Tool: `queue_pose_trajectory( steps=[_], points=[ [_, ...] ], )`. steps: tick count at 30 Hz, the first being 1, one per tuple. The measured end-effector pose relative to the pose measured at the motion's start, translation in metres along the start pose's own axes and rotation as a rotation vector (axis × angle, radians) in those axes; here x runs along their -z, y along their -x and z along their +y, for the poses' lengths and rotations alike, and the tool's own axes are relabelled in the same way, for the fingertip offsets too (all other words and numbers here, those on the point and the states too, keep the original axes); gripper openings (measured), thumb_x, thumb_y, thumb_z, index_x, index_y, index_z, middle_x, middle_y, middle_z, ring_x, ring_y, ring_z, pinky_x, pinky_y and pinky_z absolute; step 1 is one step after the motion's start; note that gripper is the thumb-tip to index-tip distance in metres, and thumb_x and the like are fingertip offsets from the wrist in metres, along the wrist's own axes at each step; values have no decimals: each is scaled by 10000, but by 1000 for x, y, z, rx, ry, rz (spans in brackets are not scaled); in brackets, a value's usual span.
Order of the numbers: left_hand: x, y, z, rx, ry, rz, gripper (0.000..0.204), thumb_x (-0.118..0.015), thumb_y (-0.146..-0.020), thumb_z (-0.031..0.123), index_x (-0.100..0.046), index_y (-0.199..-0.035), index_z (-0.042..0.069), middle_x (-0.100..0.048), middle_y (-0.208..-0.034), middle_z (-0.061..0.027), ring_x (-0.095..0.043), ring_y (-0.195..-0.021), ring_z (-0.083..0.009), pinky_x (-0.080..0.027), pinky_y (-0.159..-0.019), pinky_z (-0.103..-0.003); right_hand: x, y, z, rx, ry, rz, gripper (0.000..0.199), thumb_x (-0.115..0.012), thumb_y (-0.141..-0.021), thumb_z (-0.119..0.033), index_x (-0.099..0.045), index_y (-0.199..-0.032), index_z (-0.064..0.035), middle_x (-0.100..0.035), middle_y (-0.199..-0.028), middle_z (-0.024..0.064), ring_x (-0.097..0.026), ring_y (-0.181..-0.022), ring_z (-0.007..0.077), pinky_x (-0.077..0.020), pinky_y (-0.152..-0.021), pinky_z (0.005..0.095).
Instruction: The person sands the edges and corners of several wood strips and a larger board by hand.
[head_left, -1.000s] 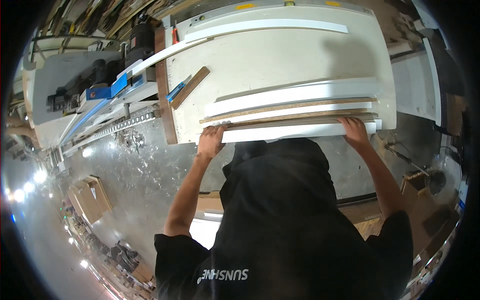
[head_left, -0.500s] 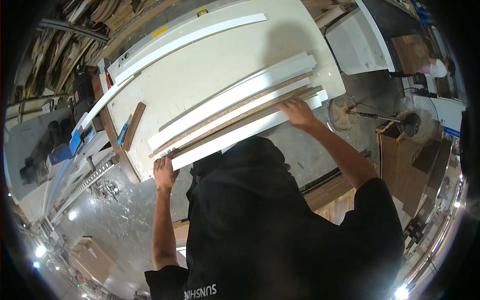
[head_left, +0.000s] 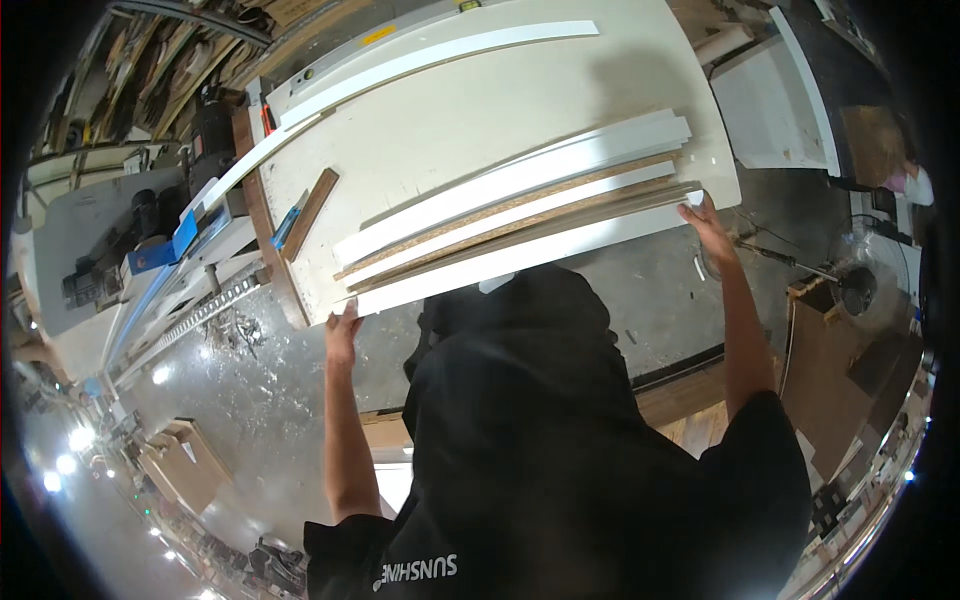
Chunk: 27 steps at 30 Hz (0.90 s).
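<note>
A long white strip of board [head_left: 520,262] lies along the near edge of the pale worktable [head_left: 480,120]. My left hand [head_left: 342,335] is closed on its left end, fingertips over the end. At the far right my right hand [head_left: 708,228] closes around the right ends of this strip and the thin strips lying against it. Just beyond lie more strips with raw particle-board edges [head_left: 450,227] and wider white strips [head_left: 530,165], roughly parallel. How many pieces my right hand grips is hidden by its fingers.
On the table's left lie a brown strip [head_left: 312,215] and a blue utility knife [head_left: 288,228]. A long white strip [head_left: 440,58] and a spirit level [head_left: 345,52] are at the far side. A standing fan [head_left: 858,285] is to the right; a machine [head_left: 130,240] stands left.
My right hand has slid rightward from the top of the strips to their right ends. My left hand has shifted onto the near strip's left end. The whole view has moved slightly.
</note>
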<state>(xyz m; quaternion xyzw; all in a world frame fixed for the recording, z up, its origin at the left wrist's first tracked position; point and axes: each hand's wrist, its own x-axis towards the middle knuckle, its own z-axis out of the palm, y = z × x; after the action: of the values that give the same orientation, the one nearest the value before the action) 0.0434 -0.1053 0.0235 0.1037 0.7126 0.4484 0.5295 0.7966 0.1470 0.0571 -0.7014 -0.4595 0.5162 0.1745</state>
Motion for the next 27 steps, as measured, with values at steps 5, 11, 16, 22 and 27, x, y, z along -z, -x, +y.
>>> queue_pose_trajectory(
  steps=[5, 11, 16, 22, 27],
  points=[
    [-52, 12, 12, -46, -260, -57, 903, -769, -947, 464, -336, -1577, -17, -523, -1464, -159, -536, -1321, -295, -458, -1125, -456, 10, 5, 0, -5, -46, -1, 977, -660, -969, -584, -224, -1649, -35, -404, -1621, 194, -332, -1530, 316, -217, -1253, 448],
    [-77, 16, 15, -60, -243, -45, 809, -775, -950, 415, -405, -1535, -5, -556, -1375, -87, -552, -1190, -169, -461, -1058, -366, 30, -26, 23, -26, -129, -37, 961, -700, -937, -596, -350, -1600, 5, -441, -1581, 199, -385, -1493, 308, -299, -1230, 426],
    [-75, 19, 16, -18, -325, 17, 913, -658, -978, 560, -377, -1506, -130, -556, -1448, -247, -535, -1371, -325, -409, -1186, -466, 29, -17, 18, -62, -80, 0, 948, -690, -945, -595, -379, -1573, 43, -486, -1546, 189, -403, -1482, 290, -309, -1228, 420],
    [-39, -11, 12, -47, -177, 207, 801, -554, -1030, 591, -456, -1502, -50, -607, -1422, -227, -611, -1271, -306, -467, -1107, -440, 56, -50, 24, 162, 166, 234, 698, -666, -988, -529, -581, -1439, -4, -615, -1458, 153, -547, -1379, 266, -403, -1142, 365],
    [-28, -39, 19, 24, -438, 107, 584, -632, -1034, 399, -560, -1417, -37, -692, -1255, -176, -668, -1123, -268, -534, -975, -405, 52, -81, -2, 177, 585, 197, 493, -667, -959, -391, -692, -1261, -1, -714, -1266, 204, -681, -1176, 345, -512, -1002, 374]
  ],
)
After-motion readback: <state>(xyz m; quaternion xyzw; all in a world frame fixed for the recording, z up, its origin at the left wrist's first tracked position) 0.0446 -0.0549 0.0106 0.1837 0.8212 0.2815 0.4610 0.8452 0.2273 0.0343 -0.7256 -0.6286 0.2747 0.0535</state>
